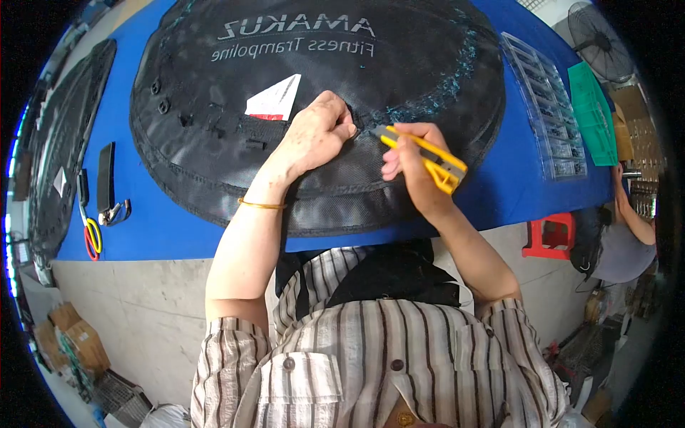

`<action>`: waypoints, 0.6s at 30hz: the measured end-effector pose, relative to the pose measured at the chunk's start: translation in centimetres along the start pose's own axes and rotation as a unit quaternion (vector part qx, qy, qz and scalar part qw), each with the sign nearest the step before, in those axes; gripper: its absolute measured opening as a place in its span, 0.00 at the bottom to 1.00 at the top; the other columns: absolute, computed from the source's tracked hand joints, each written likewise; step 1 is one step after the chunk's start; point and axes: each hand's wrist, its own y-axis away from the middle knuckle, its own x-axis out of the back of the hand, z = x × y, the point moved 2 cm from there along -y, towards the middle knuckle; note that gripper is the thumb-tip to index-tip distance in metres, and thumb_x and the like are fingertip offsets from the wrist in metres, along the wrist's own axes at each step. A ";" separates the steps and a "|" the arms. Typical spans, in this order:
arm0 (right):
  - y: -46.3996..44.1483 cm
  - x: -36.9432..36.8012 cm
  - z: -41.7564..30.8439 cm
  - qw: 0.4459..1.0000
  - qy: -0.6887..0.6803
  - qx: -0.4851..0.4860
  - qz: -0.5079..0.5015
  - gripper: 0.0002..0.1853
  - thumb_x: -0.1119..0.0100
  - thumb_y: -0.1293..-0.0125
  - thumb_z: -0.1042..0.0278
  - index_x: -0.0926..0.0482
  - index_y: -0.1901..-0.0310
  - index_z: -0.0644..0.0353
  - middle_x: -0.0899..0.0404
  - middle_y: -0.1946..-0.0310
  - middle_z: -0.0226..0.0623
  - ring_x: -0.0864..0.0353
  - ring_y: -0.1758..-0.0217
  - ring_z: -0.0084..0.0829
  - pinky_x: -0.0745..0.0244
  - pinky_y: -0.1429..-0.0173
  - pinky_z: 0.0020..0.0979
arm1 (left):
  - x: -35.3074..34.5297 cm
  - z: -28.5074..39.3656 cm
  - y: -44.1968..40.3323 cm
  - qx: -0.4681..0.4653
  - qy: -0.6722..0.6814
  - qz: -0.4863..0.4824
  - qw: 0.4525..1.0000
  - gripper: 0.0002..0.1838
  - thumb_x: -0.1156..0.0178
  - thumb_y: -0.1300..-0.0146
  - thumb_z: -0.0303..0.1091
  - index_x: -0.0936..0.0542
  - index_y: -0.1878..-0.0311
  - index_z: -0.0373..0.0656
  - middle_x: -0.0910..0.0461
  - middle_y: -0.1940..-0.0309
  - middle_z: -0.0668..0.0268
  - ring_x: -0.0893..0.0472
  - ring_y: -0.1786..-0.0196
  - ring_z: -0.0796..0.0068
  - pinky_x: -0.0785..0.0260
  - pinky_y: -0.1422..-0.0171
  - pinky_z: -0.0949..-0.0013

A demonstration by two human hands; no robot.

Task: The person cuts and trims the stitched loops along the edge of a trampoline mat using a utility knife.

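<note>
black mat (334,80) flat on blue table (481,196); left hand (314,135) pinches it, probably to steady the fabric; right hand (415,165) grips yellow knife (448,164), tip just beside that pinch, seemingly for control.

Trampoline mat (346,80) black; its lettering (296,26) reads grey. Thread scraps (421,110) teal. Utility knife (446,171) yellow and grey. Tag (275,98) white, red band. Bench (171,246) blue. Shirt (421,342) pale, striped brown and dark. Scissors handles (98,235) show red, yellow. Bangle (261,205) gold. Tray (594,118) green.
</note>
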 end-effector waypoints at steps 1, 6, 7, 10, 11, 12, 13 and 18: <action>-0.5 0.5 -0.1 1.000 -0.005 0.012 0.011 0.12 0.47 0.23 0.67 0.28 0.45 0.63 0.19 0.68 0.39 0.18 0.73 0.21 0.18 0.66 0.25 | 0.0 0.0 0.1 -0.002 0.008 0.006 1.000 0.08 0.36 0.38 0.30 0.22 0.61 0.37 0.24 0.60 0.57 0.21 0.55 0.55 0.29 0.50 0.61; -3.2 2.8 0.0 0.997 -0.006 0.048 0.052 0.12 0.44 0.24 0.65 0.26 0.45 0.61 0.19 0.67 0.34 0.20 0.70 0.18 0.21 0.64 0.22 | -0.3 0.3 0.3 -0.014 0.004 0.019 1.000 0.06 0.37 0.38 0.29 0.23 0.63 0.37 0.25 0.60 0.57 0.20 0.57 0.57 0.29 0.52 0.63; -3.7 3.2 0.1 0.997 -0.014 0.051 0.062 0.12 0.43 0.24 0.65 0.26 0.45 0.61 0.19 0.67 0.34 0.20 0.70 0.18 0.21 0.63 0.22 | -0.1 0.7 0.4 -0.023 0.000 0.020 1.000 0.06 0.37 0.38 0.28 0.23 0.63 0.37 0.25 0.61 0.57 0.21 0.58 0.58 0.29 0.52 0.64; -5.0 4.0 0.2 0.994 0.005 0.092 0.057 0.11 0.43 0.25 0.66 0.26 0.46 0.61 0.20 0.67 0.32 0.21 0.70 0.17 0.22 0.64 0.21 | 0.2 1.9 0.8 -0.038 -0.003 0.054 0.998 0.08 0.36 0.40 0.27 0.25 0.62 0.37 0.26 0.58 0.53 0.21 0.57 0.51 0.28 0.52 0.59; -5.4 4.2 0.5 0.995 0.004 0.083 0.059 0.11 0.43 0.25 0.67 0.26 0.46 0.61 0.20 0.67 0.32 0.21 0.70 0.17 0.22 0.64 0.22 | 0.6 2.4 1.0 -0.101 -0.041 0.096 0.989 0.11 0.35 0.40 0.26 0.26 0.58 0.36 0.26 0.57 0.52 0.23 0.54 0.49 0.29 0.49 0.59; -5.4 4.4 0.9 0.996 -0.006 0.079 0.049 0.11 0.43 0.25 0.67 0.26 0.46 0.60 0.21 0.67 0.31 0.22 0.71 0.16 0.22 0.64 0.22 | 1.2 3.8 1.2 -0.109 -0.077 0.133 0.982 0.13 0.34 0.41 0.25 0.26 0.56 0.35 0.25 0.55 0.51 0.23 0.51 0.48 0.29 0.47 0.58; -5.6 4.4 1.8 0.996 -0.016 0.066 0.059 0.11 0.42 0.25 0.68 0.26 0.46 0.59 0.21 0.67 0.30 0.22 0.71 0.16 0.22 0.64 0.22 | 2.1 5.4 1.7 -0.154 -0.128 0.183 0.963 0.13 0.33 0.42 0.24 0.25 0.56 0.35 0.24 0.55 0.52 0.23 0.52 0.48 0.29 0.47 0.58; -5.6 4.2 1.5 0.996 -0.032 0.036 0.079 0.09 0.42 0.25 0.70 0.26 0.47 0.58 0.21 0.69 0.28 0.23 0.71 0.15 0.23 0.64 0.21 | 6.1 13.4 8.7 -0.204 0.046 0.343 0.916 0.10 0.41 0.40 0.19 0.23 0.55 0.38 0.20 0.61 0.56 0.22 0.59 0.61 0.28 0.53 0.62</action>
